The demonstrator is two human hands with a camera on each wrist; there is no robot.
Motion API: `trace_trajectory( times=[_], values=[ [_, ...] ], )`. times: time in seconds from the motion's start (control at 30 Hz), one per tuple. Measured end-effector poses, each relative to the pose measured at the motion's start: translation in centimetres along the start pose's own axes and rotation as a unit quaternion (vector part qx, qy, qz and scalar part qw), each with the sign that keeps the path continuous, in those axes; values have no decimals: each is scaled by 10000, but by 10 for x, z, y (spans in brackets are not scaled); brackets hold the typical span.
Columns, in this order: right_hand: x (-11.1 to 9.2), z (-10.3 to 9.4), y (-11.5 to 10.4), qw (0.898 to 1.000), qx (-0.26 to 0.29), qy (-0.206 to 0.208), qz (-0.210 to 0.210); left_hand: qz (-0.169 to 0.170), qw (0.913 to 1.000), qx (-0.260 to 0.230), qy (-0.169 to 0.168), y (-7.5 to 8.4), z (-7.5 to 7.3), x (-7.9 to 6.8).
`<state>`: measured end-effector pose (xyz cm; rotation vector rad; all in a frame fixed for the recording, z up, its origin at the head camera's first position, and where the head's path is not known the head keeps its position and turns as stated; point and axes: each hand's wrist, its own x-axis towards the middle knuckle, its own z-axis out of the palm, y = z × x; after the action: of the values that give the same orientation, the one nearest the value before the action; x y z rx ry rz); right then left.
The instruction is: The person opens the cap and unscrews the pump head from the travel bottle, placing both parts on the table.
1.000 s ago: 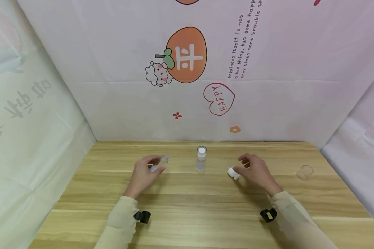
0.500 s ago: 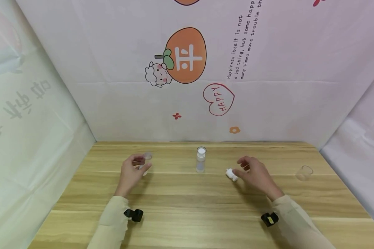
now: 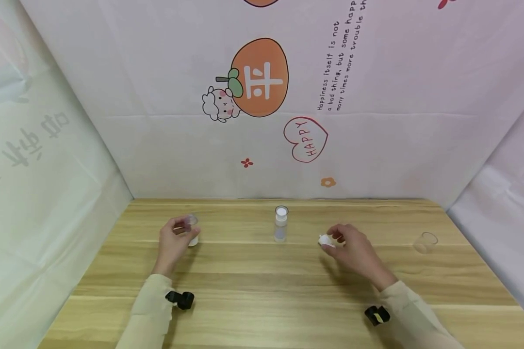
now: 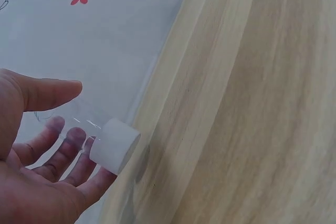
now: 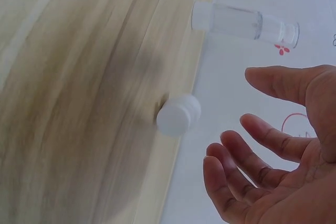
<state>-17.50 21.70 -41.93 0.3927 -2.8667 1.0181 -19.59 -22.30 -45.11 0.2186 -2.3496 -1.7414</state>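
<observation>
Tbl [image 3: 262,291], L fingers [image 4: 63,153] round btl [image 4: 104,139], R fingers [image 5: 252,162] wide near cap [image 5: 176,118], cup [image 3: 424,243] headcam only

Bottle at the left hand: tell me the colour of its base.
The base is white; it shows best in the left wrist view.

The left hand [image 3: 172,245] has carried the clear bottle [image 4: 114,145] farther left from the standing bottle [image 3: 280,230], its earlier tilt now upright.
</observation>
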Motion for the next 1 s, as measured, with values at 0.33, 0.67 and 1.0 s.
trace_trajectory(
  times=[0.33, 0.67, 1.0],
  values=[
    [-6, 5, -10, 9994, -94, 62, -333, -194, 9996, 11, 184, -5, -8, 2],
    [-6, 9, -13, 9990, -103, 44, -442, -293, 9985, -141, 436, -8, -13, 5],
    [-9, 9, -16, 9990, -99, -129, -413, -371, 9965, -154, 734, -9, -12, 6]
  ],
)
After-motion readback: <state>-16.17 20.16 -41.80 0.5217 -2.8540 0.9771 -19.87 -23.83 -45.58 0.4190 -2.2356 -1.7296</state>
